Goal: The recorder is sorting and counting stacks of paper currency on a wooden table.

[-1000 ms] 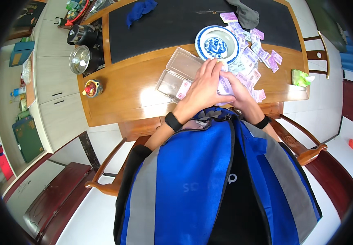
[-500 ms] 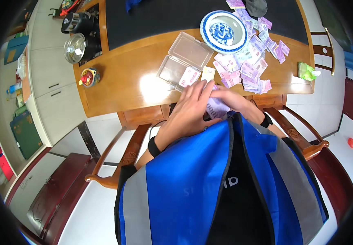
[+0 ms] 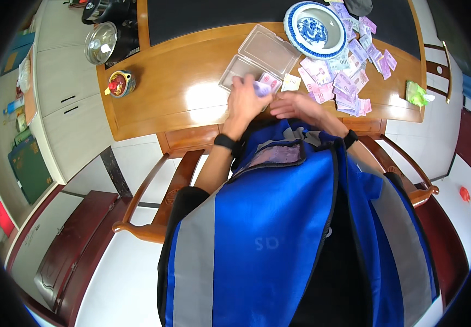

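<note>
My left hand (image 3: pixel 243 103) is closed on purple banknotes (image 3: pixel 261 89), above the near side of an open clear plastic case (image 3: pixel 239 70). The case's lid (image 3: pixel 267 52) lies folded back beyond it. Just to the right, my right hand (image 3: pixel 305 109) has its fingers stretched out, with nothing seen in them. A pink banknote bundle (image 3: pixel 270 81) rests by the case, next to a pale yellow note (image 3: pixel 291 83). Loose pink, purple and green banknotes (image 3: pixel 347 87) are heaped on the table right of my hands.
A blue-and-white ceramic basin (image 3: pixel 328 41) stands beyond the notes. At the table's right end lies a green tissue packet (image 3: pixel 416 94); a jar with red contents (image 3: pixel 120 84) is at the left. Wooden chair arms (image 3: pixel 143 231) flank me, and a grey cap (image 3: pixel 358 5) sits far back.
My hands were together over the purple notes at the table's edge. Now they are apart: the left has carried the notes forward to the case, and the right has let go.
</note>
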`<state>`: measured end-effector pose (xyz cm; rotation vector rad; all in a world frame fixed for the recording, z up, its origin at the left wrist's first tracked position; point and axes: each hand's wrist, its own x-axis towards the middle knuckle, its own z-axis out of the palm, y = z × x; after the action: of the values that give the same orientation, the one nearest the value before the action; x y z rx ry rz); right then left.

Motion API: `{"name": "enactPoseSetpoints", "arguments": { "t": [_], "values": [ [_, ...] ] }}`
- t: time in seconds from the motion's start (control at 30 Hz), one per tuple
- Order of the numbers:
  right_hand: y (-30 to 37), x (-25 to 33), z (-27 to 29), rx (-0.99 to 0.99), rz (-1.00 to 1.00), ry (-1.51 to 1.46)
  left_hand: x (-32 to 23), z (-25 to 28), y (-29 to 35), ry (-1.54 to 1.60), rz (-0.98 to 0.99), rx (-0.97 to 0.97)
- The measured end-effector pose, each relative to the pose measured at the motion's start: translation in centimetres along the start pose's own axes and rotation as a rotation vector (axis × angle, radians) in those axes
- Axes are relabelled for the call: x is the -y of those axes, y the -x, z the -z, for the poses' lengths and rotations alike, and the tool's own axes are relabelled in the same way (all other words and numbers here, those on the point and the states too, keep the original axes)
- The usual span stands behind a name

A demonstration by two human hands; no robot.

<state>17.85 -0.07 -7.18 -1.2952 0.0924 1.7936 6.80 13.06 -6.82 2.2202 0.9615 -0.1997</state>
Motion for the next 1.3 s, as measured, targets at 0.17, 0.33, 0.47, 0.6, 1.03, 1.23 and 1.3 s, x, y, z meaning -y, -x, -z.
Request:
{"name": "enactPoseSetpoints", "arguments": {
  "t": [0.17,0.33,0.47,0.6,1.03,1.23,1.3],
  "values": [
    [-0.7,-1.5,2.3,-0.196,-0.017,0.051,0.8,-2.2,-3.1,-0.014,0.205,-0.047],
    [-0.1,-2.3,3.3,-0.127,0.031,-0.024,0.3,-2.4,-3.9,-0.115,0.270,0.076],
    [0.4,-1.3,2.5,-0.214,0.075,-0.033,0.1,-2.6,-4.0,-0.135,0.297,0.110],
    [-0.4,-1.5,3.3,-0.179,0.081,-0.010,0.6,-2.0,-3.9,-0.297,0.125,0.259],
    [-1.6,-1.8,4.4,-0.209,0.035,0.081,0.2,-4.5,-1.4,-0.505,-0.060,0.015],
    [-1.6,-1.6,3.9,-0.222,0.019,0.102,1.2,-4.3,-2.7,0.026,0.063,0.235],
    [-1.7,-1.7,4.0,-0.227,0.026,0.100,1.3,-4.4,-2.6,0.022,0.052,0.252]
  ]
}}
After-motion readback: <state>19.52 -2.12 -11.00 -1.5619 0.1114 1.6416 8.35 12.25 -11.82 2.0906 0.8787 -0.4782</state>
